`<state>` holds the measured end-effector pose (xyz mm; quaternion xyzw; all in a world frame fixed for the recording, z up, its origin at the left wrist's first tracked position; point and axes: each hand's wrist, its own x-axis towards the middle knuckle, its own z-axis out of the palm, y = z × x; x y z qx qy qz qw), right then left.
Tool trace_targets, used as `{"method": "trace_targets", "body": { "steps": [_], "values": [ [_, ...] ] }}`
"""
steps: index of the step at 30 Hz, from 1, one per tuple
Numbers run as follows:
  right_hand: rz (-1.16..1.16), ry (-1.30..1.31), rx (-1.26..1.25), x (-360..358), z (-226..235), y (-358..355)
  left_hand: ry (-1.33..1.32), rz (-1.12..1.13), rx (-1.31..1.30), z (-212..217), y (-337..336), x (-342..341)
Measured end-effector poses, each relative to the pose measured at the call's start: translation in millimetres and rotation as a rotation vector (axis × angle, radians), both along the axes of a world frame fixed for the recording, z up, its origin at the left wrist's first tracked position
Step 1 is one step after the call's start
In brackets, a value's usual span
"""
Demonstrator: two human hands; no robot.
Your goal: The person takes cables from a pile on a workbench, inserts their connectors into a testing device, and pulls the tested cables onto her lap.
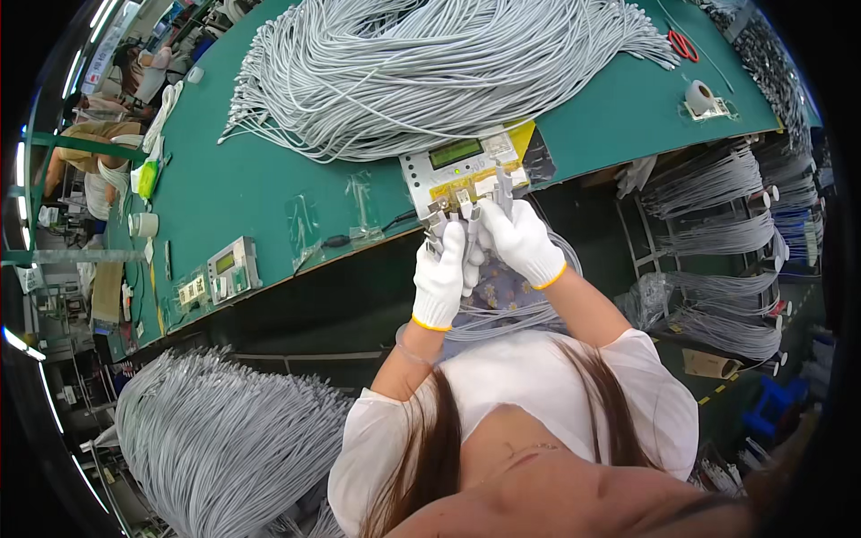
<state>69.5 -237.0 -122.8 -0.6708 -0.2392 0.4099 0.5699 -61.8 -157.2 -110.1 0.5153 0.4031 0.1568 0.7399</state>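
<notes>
Gloved left hand (438,280) pinches grey cable connectors (435,224), gloved right hand (523,244) just beside it pinches another connector (504,186), small-screened box (460,169) just beyond both, rack (626,235) off to their right holding grey cable bundles (713,184).

No wording reads clearly. Dark characters stand on a pale card (191,290) at the lower left of the tabletop, and pale ones on a red sign (92,78) at the frame's upper left. Markings on the white electronic tester (421,176) and its green display (456,153), upper centre, are too small.
</notes>
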Motion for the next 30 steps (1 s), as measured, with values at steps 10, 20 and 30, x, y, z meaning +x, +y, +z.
{"method": "trace_targets", "body": {
  "steps": [10, 20, 30],
  "values": [
    [0.043, 0.03, 0.008, 12, 4, 4, -0.024, 0.02, 0.17, 4, -6, 0],
    [-0.064, 0.035, 0.114, 27, 31, -33, -0.025, -0.056, -0.033, 18, 1, 2],
    [0.044, 0.235, 0.222, 27, 15, -28, -0.112, 0.053, -0.04, 0, -15, 8]
  ]
}}
